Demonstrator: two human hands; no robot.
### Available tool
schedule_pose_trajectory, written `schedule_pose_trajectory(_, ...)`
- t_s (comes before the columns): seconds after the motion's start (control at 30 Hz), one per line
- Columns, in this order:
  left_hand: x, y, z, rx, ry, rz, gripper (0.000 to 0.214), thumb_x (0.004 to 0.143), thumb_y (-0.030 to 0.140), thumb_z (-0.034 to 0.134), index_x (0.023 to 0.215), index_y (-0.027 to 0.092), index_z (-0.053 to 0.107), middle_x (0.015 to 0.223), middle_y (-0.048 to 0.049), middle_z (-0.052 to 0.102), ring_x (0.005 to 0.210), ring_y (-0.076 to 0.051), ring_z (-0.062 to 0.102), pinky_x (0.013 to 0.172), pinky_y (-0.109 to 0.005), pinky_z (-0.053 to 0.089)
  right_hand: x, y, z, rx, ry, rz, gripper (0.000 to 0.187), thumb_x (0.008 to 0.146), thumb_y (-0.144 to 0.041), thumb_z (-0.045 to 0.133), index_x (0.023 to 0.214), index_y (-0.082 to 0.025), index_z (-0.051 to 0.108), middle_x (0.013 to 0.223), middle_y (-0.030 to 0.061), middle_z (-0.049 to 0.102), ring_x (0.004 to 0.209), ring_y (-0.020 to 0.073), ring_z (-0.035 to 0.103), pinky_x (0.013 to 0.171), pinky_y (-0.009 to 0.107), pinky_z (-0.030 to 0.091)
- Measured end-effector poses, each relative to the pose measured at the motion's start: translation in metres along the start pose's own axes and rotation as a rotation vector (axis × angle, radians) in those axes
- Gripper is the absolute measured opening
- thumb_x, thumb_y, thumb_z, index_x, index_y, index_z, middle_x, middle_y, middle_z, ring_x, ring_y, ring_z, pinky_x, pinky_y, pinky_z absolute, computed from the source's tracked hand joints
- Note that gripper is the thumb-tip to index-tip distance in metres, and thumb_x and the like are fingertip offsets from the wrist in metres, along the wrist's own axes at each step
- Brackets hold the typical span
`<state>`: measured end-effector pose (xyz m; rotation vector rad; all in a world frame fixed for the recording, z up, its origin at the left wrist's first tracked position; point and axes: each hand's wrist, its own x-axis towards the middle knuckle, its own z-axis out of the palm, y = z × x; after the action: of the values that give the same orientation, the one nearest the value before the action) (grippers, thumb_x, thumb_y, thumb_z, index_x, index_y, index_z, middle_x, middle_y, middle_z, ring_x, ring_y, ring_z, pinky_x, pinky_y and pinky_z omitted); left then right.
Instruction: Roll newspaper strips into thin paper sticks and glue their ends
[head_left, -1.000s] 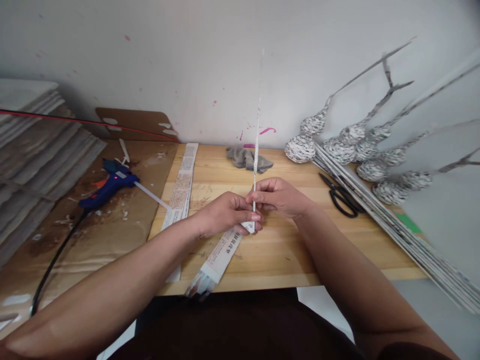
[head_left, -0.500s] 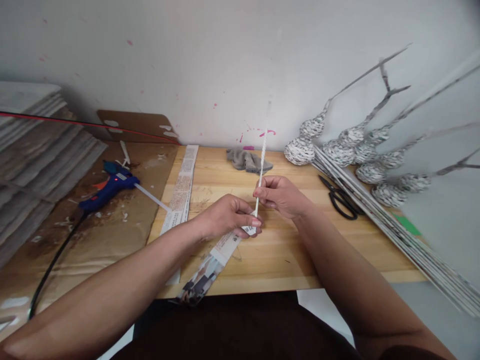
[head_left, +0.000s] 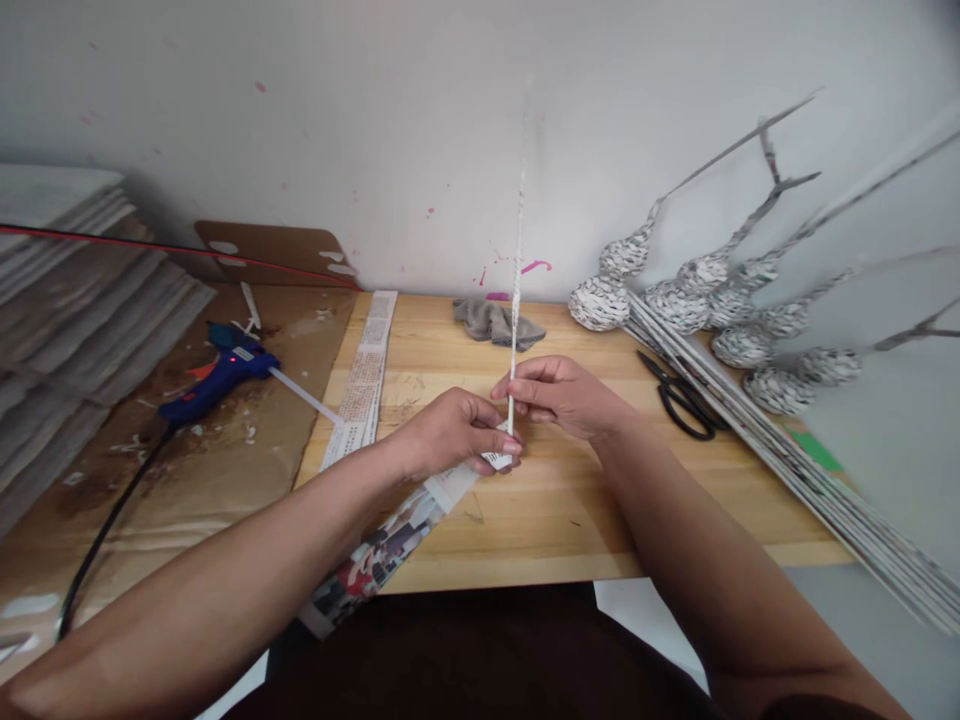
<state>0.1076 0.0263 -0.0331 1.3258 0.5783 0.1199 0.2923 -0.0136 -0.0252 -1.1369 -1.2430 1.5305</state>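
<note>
A thin rolled newspaper stick (head_left: pixel 516 290) rises almost upright above the middle of the wooden board (head_left: pixel 570 500). My right hand (head_left: pixel 566 396) is closed in a pinch around the stick's lower part. My left hand (head_left: pixel 454 432) is closed on the upper end of a flat newspaper strip (head_left: pixel 390 545), right at the stick's foot. The strip trails down and left over the board's front edge. Both hands touch each other near the stick's base.
A blue glue gun (head_left: pixel 217 374) with black cord lies on brown cardboard (head_left: pixel 247 470) at left, beside stacked grey sheets (head_left: pixel 67 320). Another newspaper strip (head_left: pixel 364 380), a grey rag (head_left: pixel 495 322), black scissors (head_left: pixel 681 396), paper-wound balls on stems (head_left: pixel 600 298) and a bundle of paper sticks (head_left: pixel 810 480) lie around.
The stick swung to the right, then back near upright. The newspaper strip's free end has slid left and further over the board's front edge. Both hands stayed in place.
</note>
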Motion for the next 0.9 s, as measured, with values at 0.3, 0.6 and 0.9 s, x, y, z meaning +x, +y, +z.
schedule_pose_trajectory(0.3,-0.0002,-0.0014,0.0000,0.052,0.012,0.013,0.022,0.071,0.033,0.075,0.076,0.012,0.073,0.075,-0.0064,0.070,0.063,-0.013,0.062,0.061,-0.025,0.051,-0.0007,-0.0022,0.0006,-0.024,0.015,0.015,0.027,0.071,-0.037,0.075,0.072,-0.012,0.063,0.059,-0.0022,0.055,0.045,0.0038,0.038,0.039,0.018,0.023)
schedule_pose_trajectory(0.6,0.0000,-0.0017,0.0000,0.059,0.023,-0.003,0.026,0.069,0.037,0.076,0.079,0.013,0.074,0.080,-0.0082,0.072,0.070,-0.015,0.065,0.066,-0.028,0.053,-0.0004,-0.0015,0.0020,-0.017,0.001,0.006,0.028,0.073,-0.039,0.073,0.080,-0.012,0.067,0.062,-0.0010,0.058,0.045,0.0034,0.036,0.039,0.019,0.022)
schedule_pose_trajectory(0.9,0.0000,-0.0005,0.0004,-0.004,0.024,-0.027,0.025,0.068,0.035,0.077,0.077,0.013,0.073,0.079,-0.0073,0.071,0.067,-0.013,0.063,0.065,-0.026,0.052,0.0009,0.0004,0.0012,-0.003,-0.004,0.004,0.029,0.074,-0.041,0.072,0.080,-0.013,0.067,0.061,-0.0010,0.057,0.046,0.0044,0.038,0.037,0.018,0.022)
